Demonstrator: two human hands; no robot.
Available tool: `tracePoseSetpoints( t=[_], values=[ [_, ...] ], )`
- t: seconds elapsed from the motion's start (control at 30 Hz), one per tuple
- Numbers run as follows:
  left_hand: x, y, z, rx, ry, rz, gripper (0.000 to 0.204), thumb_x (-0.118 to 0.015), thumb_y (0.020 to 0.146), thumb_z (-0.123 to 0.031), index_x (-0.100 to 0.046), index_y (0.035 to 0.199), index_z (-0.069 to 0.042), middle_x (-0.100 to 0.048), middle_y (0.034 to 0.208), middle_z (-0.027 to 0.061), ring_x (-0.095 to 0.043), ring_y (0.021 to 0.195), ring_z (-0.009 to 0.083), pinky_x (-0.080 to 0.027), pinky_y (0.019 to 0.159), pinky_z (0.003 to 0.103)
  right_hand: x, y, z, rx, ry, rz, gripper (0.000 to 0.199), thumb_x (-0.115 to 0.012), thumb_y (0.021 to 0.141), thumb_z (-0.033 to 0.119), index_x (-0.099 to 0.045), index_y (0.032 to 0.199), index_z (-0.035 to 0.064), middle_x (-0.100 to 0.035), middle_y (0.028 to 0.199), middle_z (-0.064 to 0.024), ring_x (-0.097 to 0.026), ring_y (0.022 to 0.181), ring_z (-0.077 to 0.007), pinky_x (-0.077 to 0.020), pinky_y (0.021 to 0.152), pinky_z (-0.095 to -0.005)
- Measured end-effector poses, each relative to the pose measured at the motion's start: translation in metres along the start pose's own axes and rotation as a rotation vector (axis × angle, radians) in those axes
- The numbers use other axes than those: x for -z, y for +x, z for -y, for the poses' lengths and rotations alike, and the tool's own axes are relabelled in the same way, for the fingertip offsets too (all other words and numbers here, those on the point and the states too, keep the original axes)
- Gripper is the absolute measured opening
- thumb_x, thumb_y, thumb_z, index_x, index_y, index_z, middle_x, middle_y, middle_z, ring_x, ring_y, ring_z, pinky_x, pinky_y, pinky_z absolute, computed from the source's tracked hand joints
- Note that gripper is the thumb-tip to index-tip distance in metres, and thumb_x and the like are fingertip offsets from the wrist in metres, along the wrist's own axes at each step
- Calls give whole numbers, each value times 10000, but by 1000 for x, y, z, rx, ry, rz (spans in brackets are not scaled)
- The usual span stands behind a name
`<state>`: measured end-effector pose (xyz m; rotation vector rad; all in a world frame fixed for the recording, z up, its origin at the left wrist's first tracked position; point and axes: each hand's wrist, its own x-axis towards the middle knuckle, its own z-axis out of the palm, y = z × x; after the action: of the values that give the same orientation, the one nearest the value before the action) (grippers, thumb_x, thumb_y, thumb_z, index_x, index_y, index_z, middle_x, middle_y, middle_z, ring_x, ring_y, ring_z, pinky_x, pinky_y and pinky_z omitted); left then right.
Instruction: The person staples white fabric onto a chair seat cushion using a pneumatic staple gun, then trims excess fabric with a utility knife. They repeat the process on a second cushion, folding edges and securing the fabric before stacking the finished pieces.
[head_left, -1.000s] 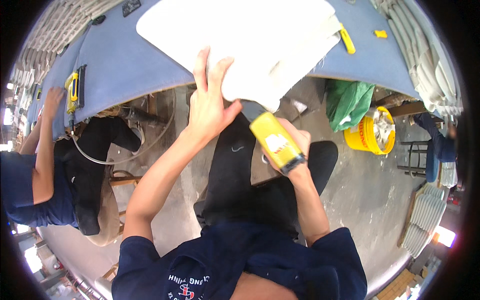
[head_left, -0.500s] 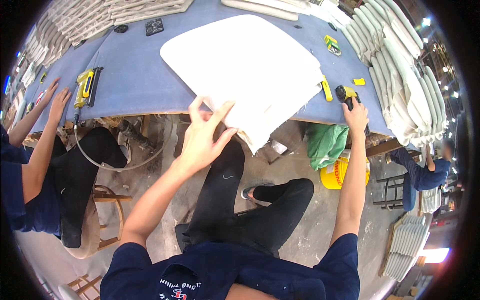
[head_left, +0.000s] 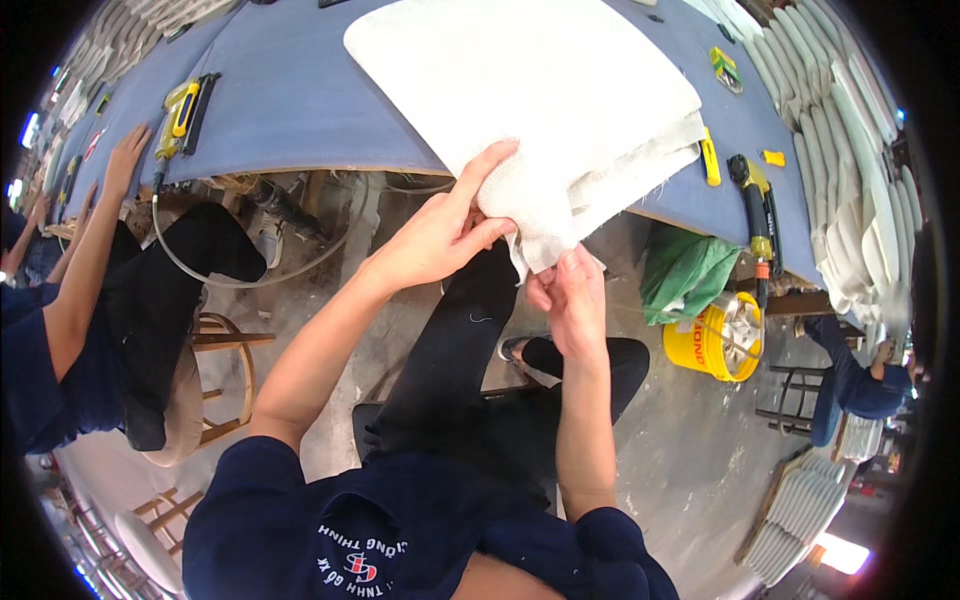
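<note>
A large white fabric-covered pad (head_left: 540, 80), with rounded corners, lies on the blue table and its near corner juts over the front edge. Loose pale fabric (head_left: 535, 205) with frayed edges hangs around that corner. My left hand (head_left: 450, 225) is closed on the corner, its fingers on top and its thumb against the fabric's fold. Just right of it, my right hand (head_left: 575, 295) pinches the lower edge of the fabric between thumb and fingers. A yellow and black staple gun (head_left: 755, 205) lies at the table's right front, apart from both hands.
A yellow cutter knife (head_left: 709, 157) and a small green-yellow box (head_left: 725, 70) lie right of the pad. Stacked pads (head_left: 840, 170) stand far right. A yellow bucket (head_left: 695, 345) and green bag (head_left: 690, 270) are below. Another staple gun (head_left: 180, 120) lies left, near a co-worker's arm (head_left: 95, 240).
My right hand has let go of the staple gun and come left to pinch the fabric at the corner. My left hand has closed on the corner. The view has shifted.
</note>
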<state>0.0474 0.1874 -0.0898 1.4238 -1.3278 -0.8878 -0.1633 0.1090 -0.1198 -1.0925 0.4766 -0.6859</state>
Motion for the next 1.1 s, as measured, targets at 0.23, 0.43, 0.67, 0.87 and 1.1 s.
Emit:
tracePoseSetpoints(
  t=[0.23,0.43,0.67,0.87,1.1],
  values=[
    [-1,6,10,-103,-27,9,862,-632,1013,35,-159,1722,-91,-338,1690,195,-593,1327,273,-517,1100,421,-10,10,-39,114,-53,-133,256,-673,1101,284,-699,1155,36,-547,753,90,-423,609,-18,-324,541,-226],
    [-3,8,23,-157,-93,-16,858,-658,1009,-1,-193,1721,-115,-358,1702,193,-601,1351,329,-519,1109,443,2,18,-72,265,-209,-180,267,-696,1086,242,-754,1124,-16,-674,833,42,-494,724,-29,-395,623,-245],
    [-8,7,22,-162,-80,-51,895,-701,1010,-78,-153,1716,-26,-236,1754,185,-446,1505,284,-465,1174,430,3,31,-92,343,-319,-229,238,-731,1051,198,-770,1015,-34,-697,779,-19,-537,693,-62,-426,621,-276],
    [-12,10,34,-244,113,-84,830,-675,999,-34,-215,1690,-12,-314,1719,238,-517,1474,335,-510,1144,455,12,52,-99,442,-451,-211,265,-739,1035,209,-771,942,-37,-659,668,-74,-565,602,-116,-429,578,-304],
    [-12,8,25,-222,172,-132,834,-661,991,-50,-208,1691,-54,-339,1706,243,-569,1429,407,-522,1123,476,31,18,6,549,-986,-281,137,-750,986,104,-723,880,21,-683,801,-75,-642,724,-178,-517,667,-336]
  ],
)
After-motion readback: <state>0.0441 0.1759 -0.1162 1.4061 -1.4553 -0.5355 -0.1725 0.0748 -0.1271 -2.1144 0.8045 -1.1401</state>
